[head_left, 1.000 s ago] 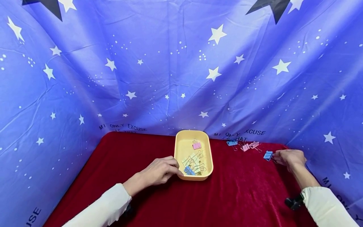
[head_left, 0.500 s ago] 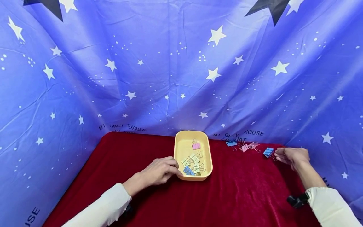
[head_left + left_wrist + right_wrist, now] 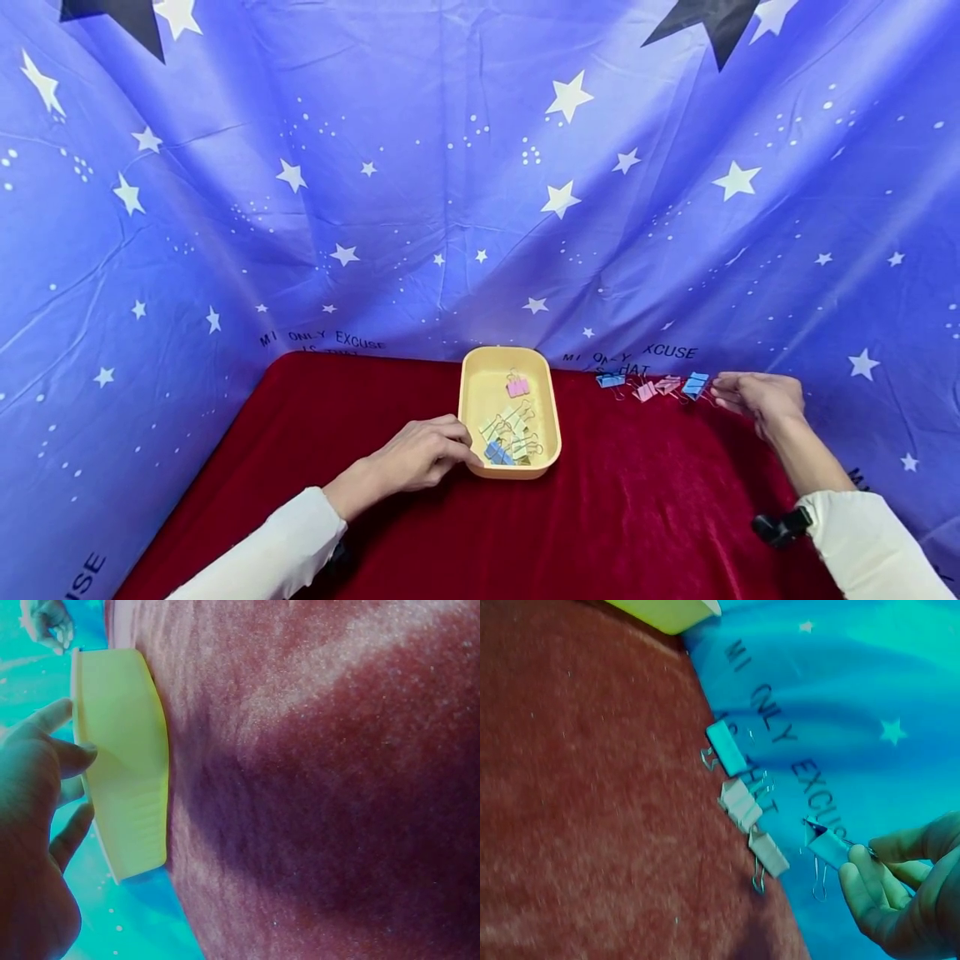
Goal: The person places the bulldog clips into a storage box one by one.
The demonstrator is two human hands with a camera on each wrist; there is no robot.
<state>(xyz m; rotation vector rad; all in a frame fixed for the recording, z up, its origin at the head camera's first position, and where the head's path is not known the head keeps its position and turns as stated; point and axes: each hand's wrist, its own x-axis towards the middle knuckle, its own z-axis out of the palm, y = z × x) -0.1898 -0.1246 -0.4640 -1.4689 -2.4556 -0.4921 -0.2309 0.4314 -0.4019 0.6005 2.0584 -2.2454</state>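
While the right hand (image 3: 761, 402) pinches a blue binder clip (image 3: 695, 385) near two pink binder clips (image 3: 666, 385), one handle partly hidden, the left hand (image 3: 423, 452) grips a yellow tray (image 3: 513, 472) where pale binder clips (image 3: 519, 421) overlap uncountably. Red velvet (image 3: 615, 500) meets a star-printed blue curtain (image 3: 442, 208).

The head view looked forward and down from the near side of the yellow tray (image 3: 510, 472), facing the starry curtain (image 3: 465, 183) behind it, far enough back to take in the left grip (image 3: 423, 452) and the right grip (image 3: 763, 402). The left wrist view sat low and close on the tray's near left, rolled sideways, facing its outer wall (image 3: 124, 765). The right wrist view looked slantwise from the tray's right, near the binder clips (image 3: 740, 805), with a tray corner at its top edge. All three shared tray, curtain and surface (image 3: 637, 517); head and right wrist shared the clips.
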